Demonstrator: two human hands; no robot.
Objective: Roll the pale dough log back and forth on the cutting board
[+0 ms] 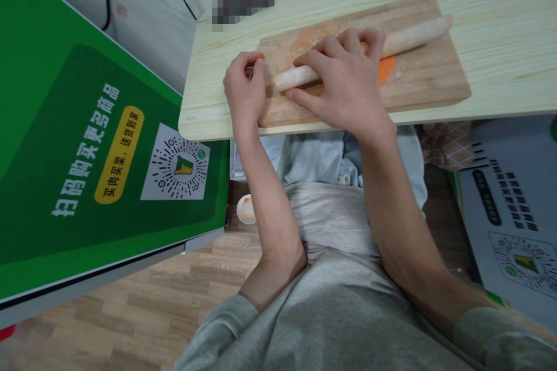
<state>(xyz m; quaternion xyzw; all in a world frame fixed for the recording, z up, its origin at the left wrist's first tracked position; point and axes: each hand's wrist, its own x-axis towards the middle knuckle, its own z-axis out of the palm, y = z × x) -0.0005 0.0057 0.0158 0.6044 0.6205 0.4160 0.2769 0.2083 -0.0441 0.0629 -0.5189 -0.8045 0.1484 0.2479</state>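
A long, pale rolling pin [418,35], whitish as if floured, lies slantwise across the wooden cutting board [444,75]. My right hand [343,78] rests over its left part, fingers curled over the far side and thumb on the near side. From under the pin, beside that hand, shows a flat bright-orange piece [386,69] that looks like dough. My left hand [246,84] is closed at the board's left edge, just off the pin's left end. Between its thumb and fingers a small dark or shiny bit shows, too small to name.
The board lies on a light wooden table [513,52]. A green cabinet panel [56,127] with printed writing stands close on the left. Below the table are a small white bowl [247,208] with orange residue and a white printed box [513,203] on the right.
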